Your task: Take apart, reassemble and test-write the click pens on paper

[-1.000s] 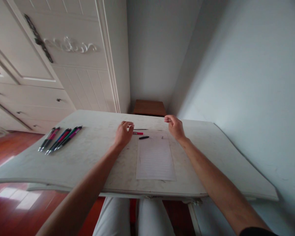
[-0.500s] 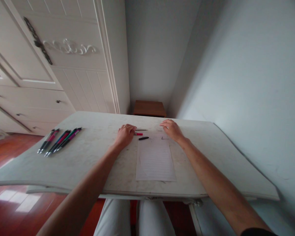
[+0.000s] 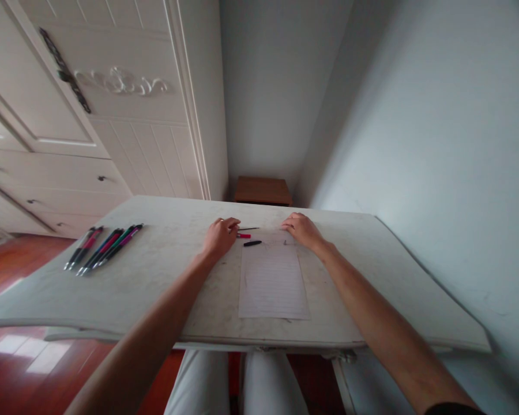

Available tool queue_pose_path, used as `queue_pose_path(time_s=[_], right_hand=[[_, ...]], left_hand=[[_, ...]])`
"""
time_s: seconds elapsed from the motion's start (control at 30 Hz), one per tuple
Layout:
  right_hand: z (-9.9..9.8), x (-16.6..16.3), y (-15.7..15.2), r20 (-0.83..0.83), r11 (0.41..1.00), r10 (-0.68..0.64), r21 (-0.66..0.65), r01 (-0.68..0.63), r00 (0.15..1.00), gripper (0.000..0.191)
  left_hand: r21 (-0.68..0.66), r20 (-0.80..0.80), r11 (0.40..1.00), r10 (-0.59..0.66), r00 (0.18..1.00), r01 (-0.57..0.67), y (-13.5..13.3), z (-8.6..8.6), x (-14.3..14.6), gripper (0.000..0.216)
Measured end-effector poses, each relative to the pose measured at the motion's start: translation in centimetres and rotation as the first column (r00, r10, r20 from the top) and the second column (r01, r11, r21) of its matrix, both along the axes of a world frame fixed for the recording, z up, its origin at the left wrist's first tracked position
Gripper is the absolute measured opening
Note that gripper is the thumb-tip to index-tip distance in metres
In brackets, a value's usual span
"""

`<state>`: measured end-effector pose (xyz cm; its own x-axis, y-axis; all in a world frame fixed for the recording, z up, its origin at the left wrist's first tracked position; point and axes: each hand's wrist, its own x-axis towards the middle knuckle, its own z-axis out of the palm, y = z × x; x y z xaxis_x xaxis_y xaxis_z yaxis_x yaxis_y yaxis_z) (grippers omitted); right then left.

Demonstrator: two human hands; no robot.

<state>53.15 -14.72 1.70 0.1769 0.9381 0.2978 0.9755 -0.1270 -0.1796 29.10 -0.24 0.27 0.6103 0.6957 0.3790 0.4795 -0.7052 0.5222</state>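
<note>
A: Entry, hands. Your left hand [image 3: 218,237] lies on the table [image 3: 164,276] towards its far edge, knuckles up, fingers curled loosely. Its fingertips [image 3: 233,226] sit at the near end of a pink pen piece [image 3: 244,236]. Whether they pinch it or only touch it cannot be told at this size.

B: And my right?

A: Your right hand [image 3: 303,229] rests palm down just past the far right corner of the lined sheet [image 3: 272,281]. Fingers are bent and nothing shows between them. A tiny metal bit [image 3: 286,242] lies on the sheet's far edge, just beside that hand; touching or not, I cannot tell.

B: Loose parts between the hands?

A: Three. The pink pen piece, a thin dark rod [image 3: 248,229] just beyond it, and a short black piece [image 3: 252,243] just nearer you, at the sheet's far left corner. All lie flat, roughly parallel to the far edge.

B: Elsewhere?

A: A row of whole pens [image 3: 104,246] lies side by side near the table's left edge, well apart from both hands. Beyond the far edge stands a small brown cabinet [image 3: 263,191]; a white wardrobe [image 3: 112,104] stands to the left.
</note>
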Motion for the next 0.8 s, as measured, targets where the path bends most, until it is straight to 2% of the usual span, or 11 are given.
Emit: queue_pose_path(time_s=[0.2, 0.4, 0.63, 0.7, 0.8], right_hand=[[-0.2, 0.0, 0.1, 0.005, 1.0, 0.024, 0.003, -0.024, 1.0, 0.017], [-0.3, 0.1, 0.2, -0.01, 0.998, 0.054, 0.01, -0.054, 0.998, 0.016], [-0.3, -0.1, 0.1, -0.026, 0.998, 0.052, 0.033, -0.051, 0.998, 0.016], [-0.1, -0.3, 0.1, -0.039, 0.997, 0.048, 0.061, -0.045, 0.998, 0.019], [0.1, -0.7, 0.1, -0.055, 0.992, 0.063, 0.111, -0.057, 0.997, 0.023]], left_hand=[[-0.016, 0.01, 1.0, 0.023, 1.0, -0.023, 0.0, 0.1, 0.1, 0.031], [-0.111, 0.003, 0.994, -0.001, 1.0, 0.001, -0.2, 0.9, -0.3, 0.03], [-0.094, 0.009, 0.995, 0.039, 0.999, -0.038, -0.3, 1.4, -0.8, 0.025], [-0.069, 0.045, 0.998, 0.007, 0.999, -0.004, -0.3, 1.5, -0.8, 0.022], [0.047, 0.129, 0.992, -0.119, 0.985, 0.114, -1.0, 1.7, -0.8, 0.02]])
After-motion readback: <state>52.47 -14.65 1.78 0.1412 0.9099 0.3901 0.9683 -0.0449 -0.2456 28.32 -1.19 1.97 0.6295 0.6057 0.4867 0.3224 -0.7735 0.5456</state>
